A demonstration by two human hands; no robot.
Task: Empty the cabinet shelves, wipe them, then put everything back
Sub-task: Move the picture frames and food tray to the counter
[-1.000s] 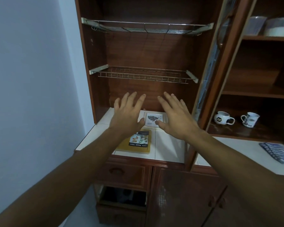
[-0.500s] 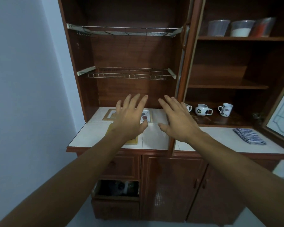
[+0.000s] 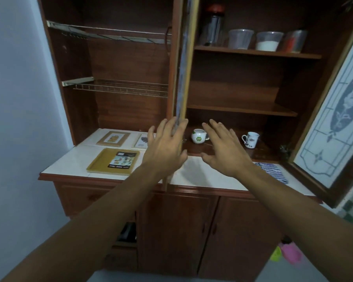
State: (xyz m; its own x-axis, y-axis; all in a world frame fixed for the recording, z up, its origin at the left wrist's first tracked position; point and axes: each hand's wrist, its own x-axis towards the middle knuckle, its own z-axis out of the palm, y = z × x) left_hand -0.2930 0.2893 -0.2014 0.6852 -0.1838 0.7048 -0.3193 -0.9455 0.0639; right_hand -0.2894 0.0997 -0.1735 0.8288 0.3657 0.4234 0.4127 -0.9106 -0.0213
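Note:
A tall wooden cabinet stands in front of me with its doors open. My left hand (image 3: 165, 147) and my right hand (image 3: 224, 151) are stretched out side by side, fingers spread, holding nothing. Beyond them, on the lowest right shelf (image 3: 261, 153), stand a round white mug (image 3: 199, 135) and a white cup (image 3: 250, 139). The top right shelf (image 3: 257, 52) carries a jar (image 3: 212, 27) and three plastic tubs (image 3: 267, 40). The middle right shelf (image 3: 240, 108) is bare. A striped cloth (image 3: 273, 174) lies on the white counter (image 3: 194, 176).
The left section has two bare wire racks (image 3: 120, 89). Below them lie a yellow tray (image 3: 114, 161) and two small framed pictures (image 3: 113, 139). An open door edge (image 3: 182, 68) stands between the sections, right behind my left hand. A glass-paned door (image 3: 334, 119) hangs open at the right.
The view has swung from the left section towards the right, and both hands moved right with it. They now hover before the mugs instead of over the yellow tray.

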